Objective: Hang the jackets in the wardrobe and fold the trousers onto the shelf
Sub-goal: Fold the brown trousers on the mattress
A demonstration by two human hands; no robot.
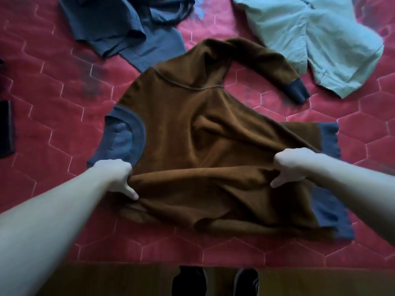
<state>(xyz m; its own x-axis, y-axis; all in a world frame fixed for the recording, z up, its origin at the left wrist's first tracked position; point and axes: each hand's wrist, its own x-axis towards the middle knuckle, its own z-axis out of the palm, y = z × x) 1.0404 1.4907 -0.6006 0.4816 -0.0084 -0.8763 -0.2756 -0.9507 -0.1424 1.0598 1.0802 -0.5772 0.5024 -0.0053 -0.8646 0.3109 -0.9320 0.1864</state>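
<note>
A brown hooded jacket with dark blue cuffs and hem lies spread on the red quilted bed, hood pointing away from me. My left hand grips a fold of the brown fabric at the jacket's left side, thumb pressed down on the cloth. My right hand grips the same raised fold on the right side. Between the hands the fabric is bunched into a ridge. One sleeve stretches out to the far right, ending in a dark cuff.
A dark blue garment lies crumpled at the far left of the bed. A pale green garment lies at the far right. A dark item sits at the left edge. My shoes stand at the bed's near edge.
</note>
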